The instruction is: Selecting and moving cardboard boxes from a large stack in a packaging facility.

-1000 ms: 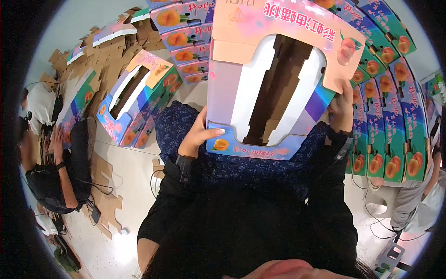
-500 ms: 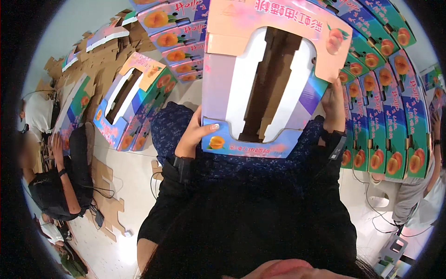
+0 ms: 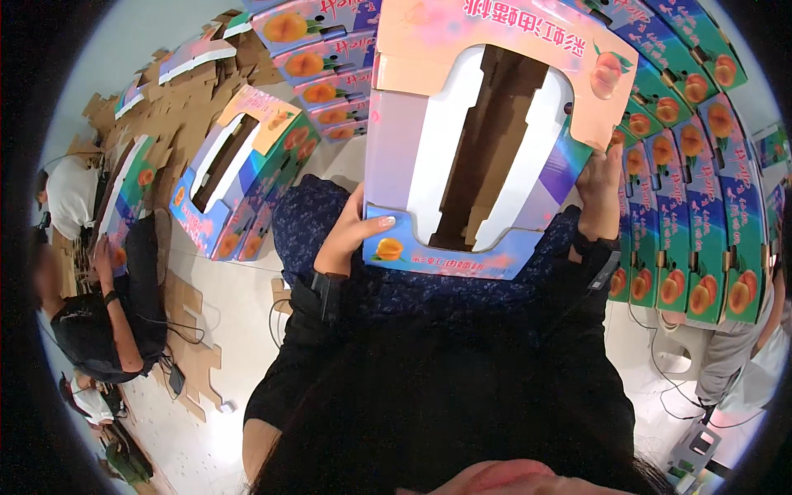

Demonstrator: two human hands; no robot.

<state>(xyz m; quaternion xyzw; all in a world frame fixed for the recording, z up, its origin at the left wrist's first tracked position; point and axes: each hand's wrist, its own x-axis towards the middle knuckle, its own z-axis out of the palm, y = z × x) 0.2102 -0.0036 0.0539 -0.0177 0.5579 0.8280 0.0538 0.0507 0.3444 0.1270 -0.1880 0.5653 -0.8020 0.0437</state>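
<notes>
A printed cardboard fruit box (image 3: 433,157) is held up in front of my lap. Its top is partly folded over, leaving a long slot between two white inner edges, and through it the brown inside shows with nothing visible in it. My left hand (image 3: 351,235) grips the near left corner, thumb on the blue printed panel and fingers out of sight behind the side. On the right side, my right hand (image 3: 601,186) holds the box by its edge; most of its fingers are hidden behind it.
Similar boxes are stacked high at the right (image 3: 685,214) and far left of centre (image 3: 309,66). Another pair of boxes (image 3: 235,177) stands on the floor at left, near flat brown cardboard (image 3: 198,355). A co-worker (image 3: 107,305) handles a box further left. Cables (image 3: 660,363) lie at right.
The whole view has shifted slightly, with the surroundings moving a little to the right. The box stays in both hands with nearly the same grip.
</notes>
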